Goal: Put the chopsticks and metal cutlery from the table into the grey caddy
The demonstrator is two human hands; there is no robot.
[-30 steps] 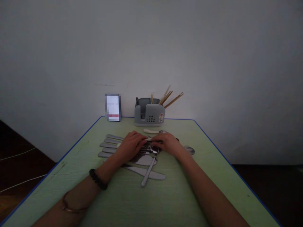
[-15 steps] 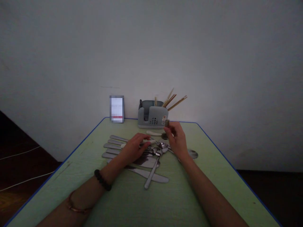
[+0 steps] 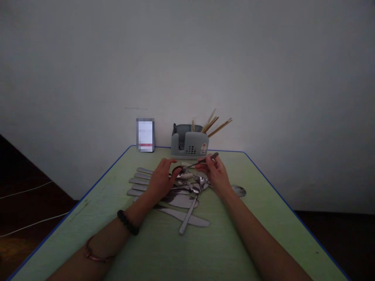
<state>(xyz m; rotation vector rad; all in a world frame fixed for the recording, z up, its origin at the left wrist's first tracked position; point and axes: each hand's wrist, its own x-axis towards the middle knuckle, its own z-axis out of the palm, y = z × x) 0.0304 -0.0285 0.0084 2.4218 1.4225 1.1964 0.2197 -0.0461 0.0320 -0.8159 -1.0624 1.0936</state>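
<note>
My right hand (image 3: 216,171) is closed on a metal spoon (image 3: 193,164), its handle end poking out past the fingers and its bowl pointing left. Close to that bowl is my left hand (image 3: 161,175), thumb and forefinger apart; whether the thumb touches the spoon is hard to tell. Beneath both hands lies a pile of cutlery: several knives with grey handles (image 3: 137,180) on the left, a loose knife (image 3: 187,217) in front, and a spoon (image 3: 190,212) lying across it. A white-handled piece (image 3: 187,164) lies behind the held spoon, partly covered.
A grey cutlery holder (image 3: 190,144) with chopsticks (image 3: 219,127) leaning out stands at the table's back edge by the wall. Left of it, a lit phone (image 3: 145,134) is propped upright. A large spoon's bowl (image 3: 239,191) shows beside my right wrist. Blue edging rims the green table (image 3: 222,249).
My left hand has drawn back a little to the left, its thumb and forefinger wider apart. The spoon in my right hand now lies almost level, bowl toward my left hand.
</note>
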